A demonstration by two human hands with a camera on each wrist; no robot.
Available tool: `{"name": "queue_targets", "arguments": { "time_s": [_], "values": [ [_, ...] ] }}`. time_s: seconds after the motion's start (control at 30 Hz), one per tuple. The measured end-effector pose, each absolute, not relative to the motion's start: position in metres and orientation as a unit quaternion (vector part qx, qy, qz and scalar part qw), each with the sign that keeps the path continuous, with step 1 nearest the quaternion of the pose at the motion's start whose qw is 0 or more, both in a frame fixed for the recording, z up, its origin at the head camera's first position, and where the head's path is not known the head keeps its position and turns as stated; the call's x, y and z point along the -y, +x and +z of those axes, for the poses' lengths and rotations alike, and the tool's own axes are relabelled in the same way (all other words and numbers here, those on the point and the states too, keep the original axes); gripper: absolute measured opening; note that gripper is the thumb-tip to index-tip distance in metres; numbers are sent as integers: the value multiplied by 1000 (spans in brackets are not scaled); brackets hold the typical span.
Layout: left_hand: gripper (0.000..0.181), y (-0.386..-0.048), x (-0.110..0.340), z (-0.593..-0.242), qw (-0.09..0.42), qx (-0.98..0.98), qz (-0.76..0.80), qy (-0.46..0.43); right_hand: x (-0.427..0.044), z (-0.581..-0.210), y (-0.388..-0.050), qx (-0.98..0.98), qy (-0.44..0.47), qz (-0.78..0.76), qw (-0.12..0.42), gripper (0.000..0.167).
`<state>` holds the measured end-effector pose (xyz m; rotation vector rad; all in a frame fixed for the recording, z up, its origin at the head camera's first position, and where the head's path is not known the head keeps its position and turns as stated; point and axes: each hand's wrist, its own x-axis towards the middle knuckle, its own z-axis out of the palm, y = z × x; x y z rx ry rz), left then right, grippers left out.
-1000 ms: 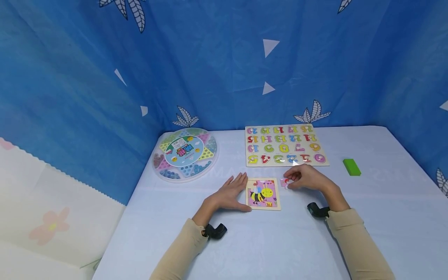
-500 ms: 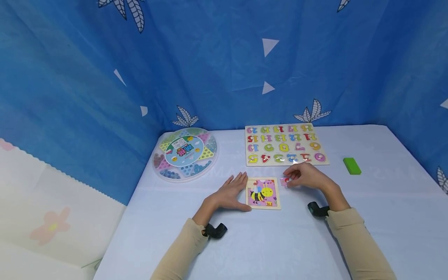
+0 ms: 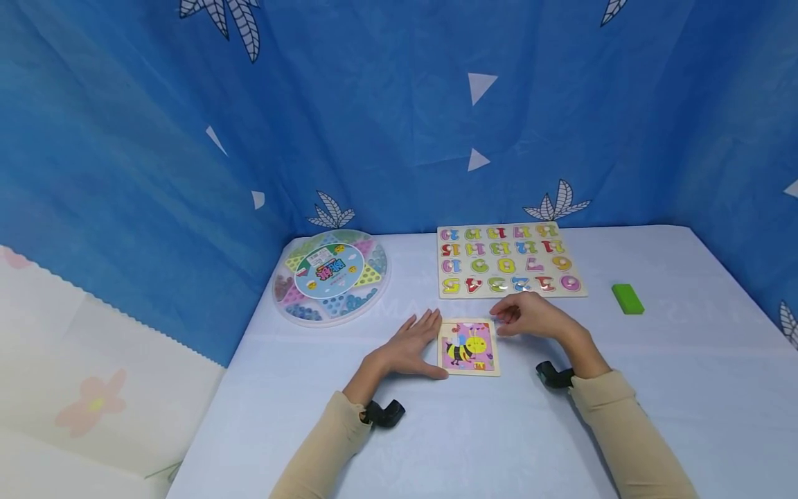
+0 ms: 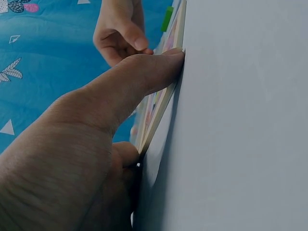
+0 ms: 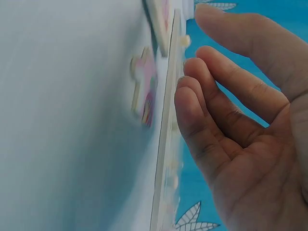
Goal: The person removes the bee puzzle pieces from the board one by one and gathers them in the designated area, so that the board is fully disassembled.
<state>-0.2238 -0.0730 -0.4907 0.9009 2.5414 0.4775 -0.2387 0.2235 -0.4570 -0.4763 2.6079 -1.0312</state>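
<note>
A small square wooden bee jigsaw puzzle lies on the white table. Its left side is framed by my left hand, fingers spread: the thumb touches the frame's near corner in the left wrist view. My right hand hovers at the puzzle's upper right corner, fingers loosely bent. In the right wrist view a loose pink jigsaw piece, blurred, shows apart from the right fingertips, and nothing shows between them. That piece does not show in the head view.
A number puzzle board lies just beyond the right hand. To the left is a round marble board game, and a green block sits to the right. Blue cloth with leaf prints hangs behind the table.
My right hand has moved left, toward the puzzle's upper right corner. The pink piece seen under its fingertips earlier no longer shows in the head view. The left hand stays put.
</note>
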Motion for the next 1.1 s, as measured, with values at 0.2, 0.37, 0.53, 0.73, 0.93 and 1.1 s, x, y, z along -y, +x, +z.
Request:
{"name": "queue_targets", "arguments": {
  "time_s": [0.2, 0.37, 0.53, 0.73, 0.93, 1.1],
  "values": [
    [112, -224, 72, -490, 204, -910, 171, 318, -210, -455, -238, -906, -174, -358, 146, 34],
    [112, -224, 73, -490, 205, -911, 168, 317, -200, -454, -238, -902, -184, -361, 147, 34],
    [113, -224, 73, -490, 203, -911, 166, 320, -192, -453, -239, -902, -188, -357, 152, 34],
    [112, -224, 74, -492, 202, -910, 162, 324, -183, -453, -241, -899, -198, -357, 156, 33],
    [112, -224, 73, -492, 197, -909, 163, 328, -175, -455, -243, -899, -199, -358, 155, 33],
    [112, -224, 73, -490, 197, -910, 162, 326, -173, -460, -245, -904, -192, -348, 158, 33]
  ]
}}
